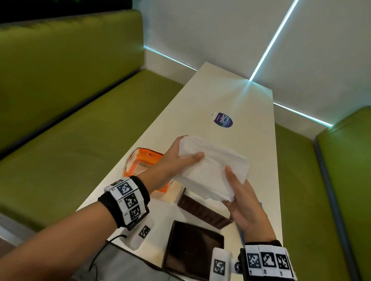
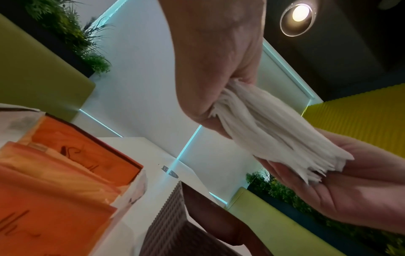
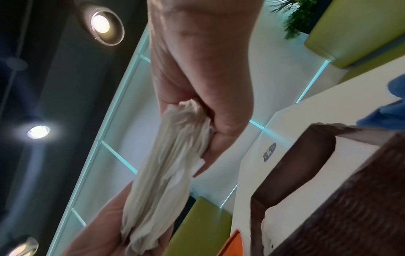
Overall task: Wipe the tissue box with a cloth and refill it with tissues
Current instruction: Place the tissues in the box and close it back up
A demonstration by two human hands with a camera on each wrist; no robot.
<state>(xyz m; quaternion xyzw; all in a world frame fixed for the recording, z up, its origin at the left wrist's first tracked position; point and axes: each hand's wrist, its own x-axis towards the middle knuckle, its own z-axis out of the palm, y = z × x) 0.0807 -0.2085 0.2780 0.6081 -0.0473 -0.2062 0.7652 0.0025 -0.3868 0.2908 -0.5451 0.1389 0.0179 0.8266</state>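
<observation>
Tissue stack (image 1: 211, 169) w/ long axis far-left to near-right, over box (image 1: 203, 210), gripped by left hand (image 1: 174, 159) & right hand (image 1: 241, 202).

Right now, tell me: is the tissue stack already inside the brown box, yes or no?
No: both the left hand and right hand hold the tissue stack in the air above the open brown box.

Black wristbands (image 1: 123, 204) bearing white checkered marker tags, cabled
</observation>
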